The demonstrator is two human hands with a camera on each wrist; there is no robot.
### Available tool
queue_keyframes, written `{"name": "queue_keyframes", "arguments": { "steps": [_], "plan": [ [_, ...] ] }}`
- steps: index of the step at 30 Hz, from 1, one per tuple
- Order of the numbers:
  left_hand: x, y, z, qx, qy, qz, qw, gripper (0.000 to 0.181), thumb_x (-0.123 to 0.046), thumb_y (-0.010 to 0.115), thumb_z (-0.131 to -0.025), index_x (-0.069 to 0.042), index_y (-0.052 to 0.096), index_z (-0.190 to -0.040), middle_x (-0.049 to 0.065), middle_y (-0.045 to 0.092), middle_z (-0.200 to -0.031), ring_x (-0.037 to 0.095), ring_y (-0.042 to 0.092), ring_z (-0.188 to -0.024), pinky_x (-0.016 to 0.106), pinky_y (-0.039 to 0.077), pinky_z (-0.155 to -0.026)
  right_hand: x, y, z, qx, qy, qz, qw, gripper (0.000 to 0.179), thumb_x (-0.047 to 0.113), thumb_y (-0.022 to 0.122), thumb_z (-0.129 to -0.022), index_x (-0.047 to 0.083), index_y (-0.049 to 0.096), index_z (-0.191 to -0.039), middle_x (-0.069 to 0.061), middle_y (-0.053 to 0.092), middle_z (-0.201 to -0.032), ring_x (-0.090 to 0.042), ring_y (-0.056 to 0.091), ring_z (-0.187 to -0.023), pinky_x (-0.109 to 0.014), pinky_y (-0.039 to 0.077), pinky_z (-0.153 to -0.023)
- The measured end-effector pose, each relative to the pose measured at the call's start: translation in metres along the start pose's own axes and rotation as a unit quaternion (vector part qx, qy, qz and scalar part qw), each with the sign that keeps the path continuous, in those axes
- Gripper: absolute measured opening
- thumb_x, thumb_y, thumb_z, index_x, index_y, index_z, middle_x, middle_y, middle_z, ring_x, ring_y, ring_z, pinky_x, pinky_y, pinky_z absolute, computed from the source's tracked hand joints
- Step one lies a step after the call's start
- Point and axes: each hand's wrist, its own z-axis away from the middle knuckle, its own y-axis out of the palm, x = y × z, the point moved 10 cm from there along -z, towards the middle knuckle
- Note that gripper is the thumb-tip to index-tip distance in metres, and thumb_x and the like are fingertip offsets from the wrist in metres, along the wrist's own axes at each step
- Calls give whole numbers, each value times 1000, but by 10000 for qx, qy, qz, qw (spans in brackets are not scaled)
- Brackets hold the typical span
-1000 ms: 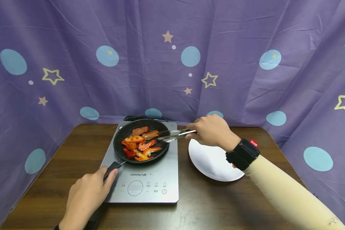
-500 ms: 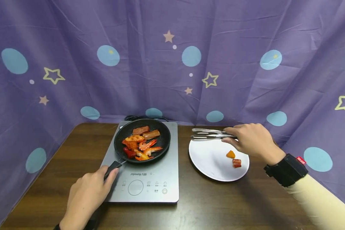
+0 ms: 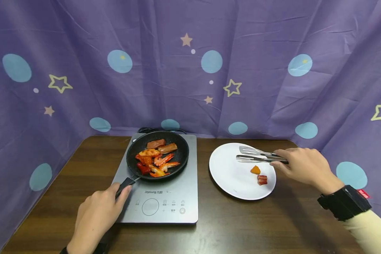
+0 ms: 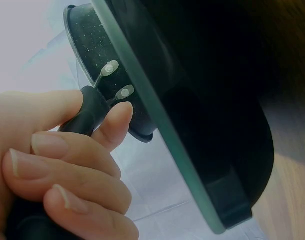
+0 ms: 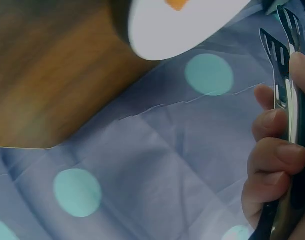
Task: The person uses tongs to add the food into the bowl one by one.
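My left hand point(image 3: 96, 215) grips the black handle point(image 3: 125, 185) of a frying pan point(image 3: 181, 164) that stands on a silver induction cooker point(image 3: 177, 190). Curled fingers round that handle point(image 4: 87, 112) also show in the left wrist view. Inside the pan lie two brown meat pieces point(image 3: 167, 148), shrimp point(image 3: 163, 159) and several orange and red pieces point(image 3: 143, 168). My right hand point(image 3: 308, 167) holds metal tongs point(image 3: 254, 155) over a white plate point(image 3: 228, 176), their tips apart with nothing between them. On the plate rest a small orange piece point(image 3: 255, 170) and a reddish meat piece point(image 3: 262, 180).
All of it stands on a dark wooden table point(image 3: 235, 225). A purple curtain point(image 3: 165, 88) hangs behind the table and at both sides. Black cable point(image 3: 146, 130) lies behind the cooker, near the back edge.
My right hand has carried the tongs from the pan rightward to over the plate, uncovering the two food pieces there. The left hand has kept its grip on the pan handle.
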Motion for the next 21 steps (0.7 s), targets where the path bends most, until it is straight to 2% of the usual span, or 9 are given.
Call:
{"name": "queue_keyframes", "arguments": {
  "steps": [6,14,21],
  "plan": [
    [2,2,-1,174,-64,-12,9998,49,-50,57,-108,-3,70,-115,11,62,-67,25,55,-52,41,36,-42,-19,17,16,291,249,-69,9992,42,55,74,-95,22,77,-120,1,79,-95,-25,73,-74,-50,49,-52],
    [2,2,-2,188,-82,6,9998,47,-50,58,-108,-4,70,-113,10,61,-66,26,55,-53,41,35,-42,-37,39,34,497,497,-173,9974,44,58,75,-94,21,78,-118,3,77,-90,-22,71,-73,-48,47,-51],
    [2,1,-2,155,-56,8,9999,47,-50,57,-108,-4,70,-110,9,58,-64,25,54,-52,40,35,-42,-41,53,42,641,590,-192,9960,51,61,74,-94,17,77,-120,0,76,-89,-23,68,-69,-48,45,-49]
  ]
}}
